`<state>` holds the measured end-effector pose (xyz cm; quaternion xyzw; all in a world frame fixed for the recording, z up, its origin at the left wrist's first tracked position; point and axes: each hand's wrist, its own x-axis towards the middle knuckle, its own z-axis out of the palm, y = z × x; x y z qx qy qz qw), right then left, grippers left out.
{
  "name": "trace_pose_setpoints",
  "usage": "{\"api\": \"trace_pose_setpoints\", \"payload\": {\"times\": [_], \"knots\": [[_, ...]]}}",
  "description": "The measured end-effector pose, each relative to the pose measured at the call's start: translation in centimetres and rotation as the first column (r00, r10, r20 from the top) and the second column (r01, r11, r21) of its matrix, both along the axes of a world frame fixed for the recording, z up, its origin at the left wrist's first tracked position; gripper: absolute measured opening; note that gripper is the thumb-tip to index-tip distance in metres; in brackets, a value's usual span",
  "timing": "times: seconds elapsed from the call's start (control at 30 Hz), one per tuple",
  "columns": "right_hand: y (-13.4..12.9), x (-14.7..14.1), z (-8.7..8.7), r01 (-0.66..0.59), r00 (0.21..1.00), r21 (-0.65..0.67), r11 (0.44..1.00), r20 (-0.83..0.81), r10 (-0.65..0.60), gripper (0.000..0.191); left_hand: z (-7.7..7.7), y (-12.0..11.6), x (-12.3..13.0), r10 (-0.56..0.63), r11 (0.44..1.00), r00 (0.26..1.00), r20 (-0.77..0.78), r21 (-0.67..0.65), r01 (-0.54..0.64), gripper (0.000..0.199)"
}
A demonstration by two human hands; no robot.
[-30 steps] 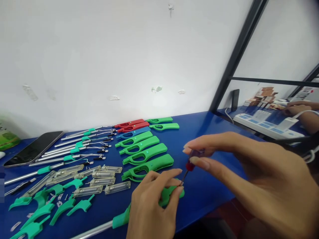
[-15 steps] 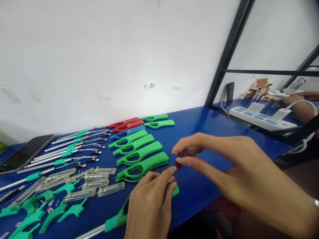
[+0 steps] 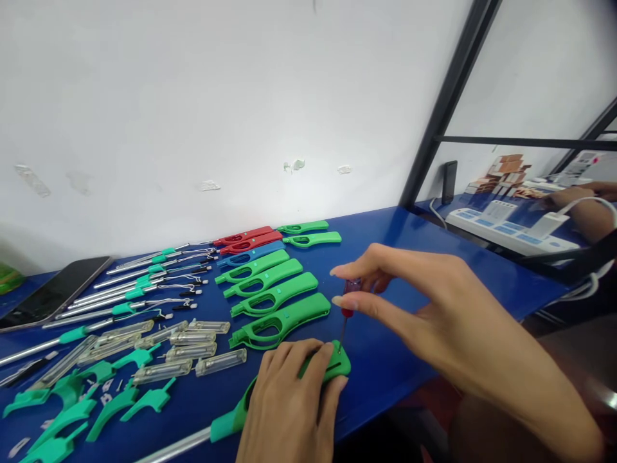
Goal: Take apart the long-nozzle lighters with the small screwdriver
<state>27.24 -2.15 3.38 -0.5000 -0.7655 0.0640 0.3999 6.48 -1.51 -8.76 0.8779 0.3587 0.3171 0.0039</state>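
Note:
My right hand [image 3: 409, 302] pinches the red handle of a small screwdriver [image 3: 348, 302] between thumb and index finger. Its thin shaft slants down, the tip at a hole near the end of a green lighter [image 3: 340, 368]. Over the lighter's handle lies my left hand [image 3: 294, 392], fingers curled around it and pressing it on the blue table. A metal tube [image 3: 178, 447] extends from the lighter to the lower left. Just beyond my left hand rests a green lighter shell [image 3: 282, 321], in a row with other green, blue and red shells.
Left of the shells lie metal tubes with wires [image 3: 130, 294], clear fuel tanks [image 3: 220, 362] and green trigger pieces [image 3: 149, 400]. A phone [image 3: 62, 283] lies at the far left. Behind the black frame [image 3: 450, 96] are a power strip [image 3: 511, 233] and another person's arm [image 3: 590, 212].
The fingers of my left hand have drawn back from the screwdriver tip, uncovering the lighter's end. My right hand still grips the screwdriver, now more upright. The view has shifted slightly.

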Motion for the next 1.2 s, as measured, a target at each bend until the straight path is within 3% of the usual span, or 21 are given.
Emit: {"api": "trace_pose_setpoints", "payload": {"times": [0.13, 0.3, 0.4, 0.47, 0.6, 0.67, 0.83, 0.93, 1.1, 1.2], "knots": [[0.1, -0.1, -0.1, -0.05, 0.998, 0.018, 0.999, -0.028, 0.05, 0.011, -0.2, 0.1, 0.0, -0.007, 1.0, 1.0, -0.007, 0.004, 0.007, 0.028], [0.1, -0.6, 0.2, -0.077, 0.996, -0.143, 0.987, -0.05, 0.07, 0.012, -0.2, 0.1, 0.1, -0.007, 1.0, 1.0, -0.011, -0.004, 0.007, 0.029], [0.2, -0.8, 0.3, -0.116, 0.993, -0.158, 0.981, -0.014, 0.115, 0.006, -0.2, 0.0, 0.1, -0.009, 1.0, 1.0, -0.009, -0.008, 0.009, 0.027], [0.1, -0.7, 0.2, -0.151, 0.988, -0.151, 0.977, 0.012, 0.155, 0.005, -0.3, 0.0, 0.1, -0.008, 1.0, 1.0, -0.007, -0.012, 0.008, 0.027], [-0.9, 0.2, 0.0, -0.135, 0.987, -0.114, 0.984, 0.069, 0.144, 0.031, -0.3, -0.1, 0.1, -0.006, 1.0, 1.0, -0.001, -0.025, 0.006, 0.029], [-1.3, 0.5, 0.1, -0.143, 0.987, -0.109, 0.984, 0.063, 0.15, 0.035, -0.2, -0.1, 0.1, -0.005, 0.999, 1.0, 0.001, -0.032, 0.005, 0.03], [-0.7, -0.3, 0.7, -0.133, 0.991, -0.035, 0.991, 0.003, 0.133, 0.008, -0.1, -0.1, 0.2, 0.0, 0.999, 1.0, -0.005, -0.039, 0.0, 0.027], [-0.5, -0.4, 0.7, -0.103, 0.994, 0.005, 0.995, 0.028, 0.103, 0.006, -0.1, -0.1, 0.2, 0.006, 0.999, 1.0, -0.003, -0.037, -0.007, 0.027], [-1.2, 0.3, 0.5, -0.125, 0.99, -0.029, 0.992, 0.066, 0.126, 0.028, -0.1, -0.2, 0.2, 0.005, 0.999, 1.0, -0.001, -0.047, -0.005, 0.028], [-1.1, 0.5, 0.5, -0.104, 0.99, -0.014, 0.995, 0.09, 0.105, 0.018, -0.1, -0.3, 0.2, -0.001, 0.999, 1.0, 0.001, -0.052, 0.001, 0.028]]}}
